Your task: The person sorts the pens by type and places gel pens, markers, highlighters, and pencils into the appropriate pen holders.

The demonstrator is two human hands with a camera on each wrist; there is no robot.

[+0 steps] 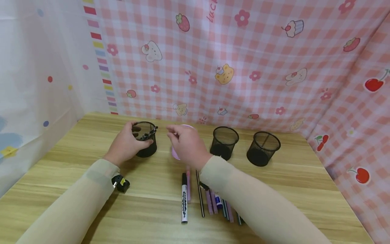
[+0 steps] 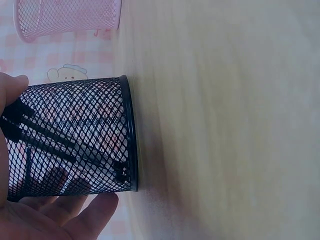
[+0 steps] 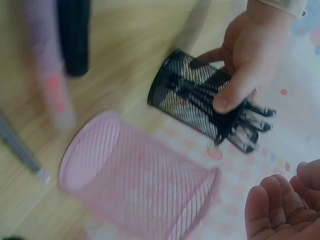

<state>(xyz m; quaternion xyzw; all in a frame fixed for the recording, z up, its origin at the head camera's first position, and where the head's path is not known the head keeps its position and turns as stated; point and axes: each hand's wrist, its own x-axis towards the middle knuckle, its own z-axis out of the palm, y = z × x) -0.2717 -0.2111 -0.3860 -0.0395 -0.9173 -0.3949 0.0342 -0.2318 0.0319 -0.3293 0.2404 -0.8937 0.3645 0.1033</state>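
Note:
My left hand [image 1: 124,144] grips a black mesh pen cup [image 1: 147,151] at the table's back left, with thumb and fingers round its sides. Several slim black pens [image 3: 247,131] with silvery ends lean inside it and poke above the rim. To the right of that cup, my right hand [image 1: 189,146] hovers in front of a pink mesh pen cup [image 3: 140,170], covering most of it in the head view. Its fingers [image 3: 272,202] are loosely curled, with nothing showing between them in the right wrist view.
Two more black mesh cups, one mid-right [image 1: 223,149] and one farther right [image 1: 259,157], stand along the back. A black-capped white marker [image 1: 184,200], a dark pencil [image 1: 200,196] and several purple pens [image 1: 209,202] lie in front, partly under my right sleeve. Patterned cloth [image 1: 207,51] hangs behind.

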